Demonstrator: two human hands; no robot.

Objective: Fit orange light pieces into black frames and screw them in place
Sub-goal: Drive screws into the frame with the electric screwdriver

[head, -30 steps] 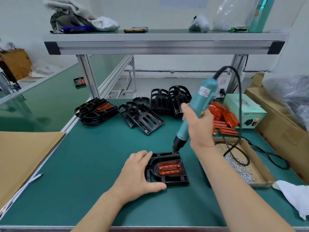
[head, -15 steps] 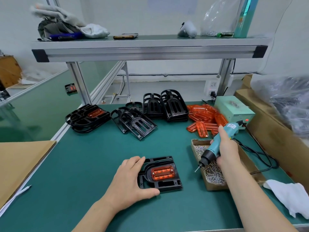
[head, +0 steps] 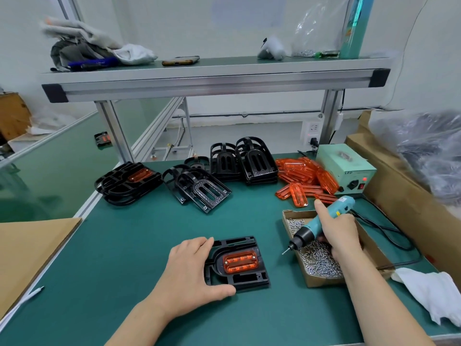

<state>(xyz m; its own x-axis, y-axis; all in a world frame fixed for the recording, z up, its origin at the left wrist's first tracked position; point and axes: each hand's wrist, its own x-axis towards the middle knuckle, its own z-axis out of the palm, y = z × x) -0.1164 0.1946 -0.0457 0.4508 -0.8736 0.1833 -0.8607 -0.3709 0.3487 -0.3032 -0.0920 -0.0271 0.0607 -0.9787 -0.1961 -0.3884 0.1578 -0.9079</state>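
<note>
- Open surface point(head: 124, 245) lies between the black frame point(head: 249, 279) and the cardboard sheet point(head: 30, 250).
- The screw box point(head: 321, 280) blocks the right side.
- Frame piles point(head: 207, 193) and the shelf point(head: 214, 81) block the back.

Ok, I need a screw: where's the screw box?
Head view, right side: the screw box sits beside the black frame, under the right hand, nearer than the orange pieces.

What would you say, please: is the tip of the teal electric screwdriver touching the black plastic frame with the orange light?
Apart. The head view shows bare green mat between the tip of the teal electric screwdriver and the black plastic frame.
</note>
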